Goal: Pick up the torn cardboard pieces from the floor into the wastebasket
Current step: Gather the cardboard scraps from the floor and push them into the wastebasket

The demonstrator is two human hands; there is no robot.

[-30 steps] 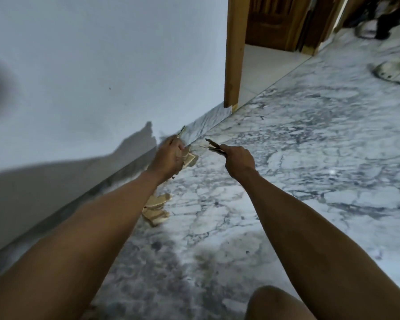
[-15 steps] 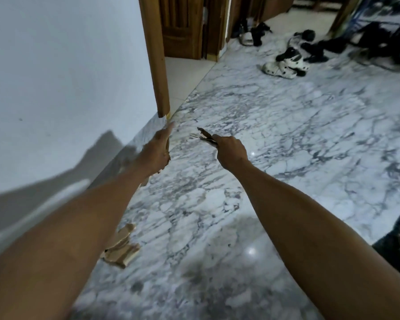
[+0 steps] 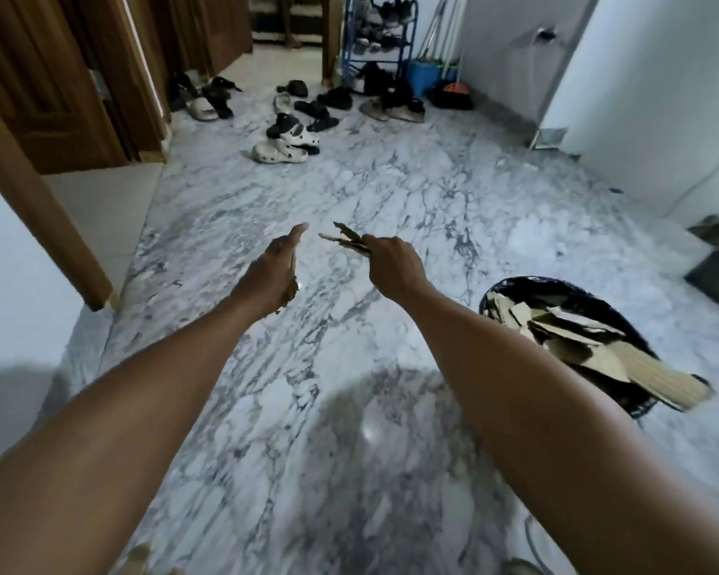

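black wastebasket holds cardboard scraps; right hand and left hand each grip cardboard pieces

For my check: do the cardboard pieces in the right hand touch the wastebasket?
Apart. The head view shows bare floor between the cardboard pieces in the right hand and the wastebasket.

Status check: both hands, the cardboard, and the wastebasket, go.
Right hand grips cardboard scraps. Left hand holds a piece against the palm. Wastebasket at right, already holding cardboard. Nothing in the way.

Both forearms are bare to each hand, with no sleeves, watch or rings.
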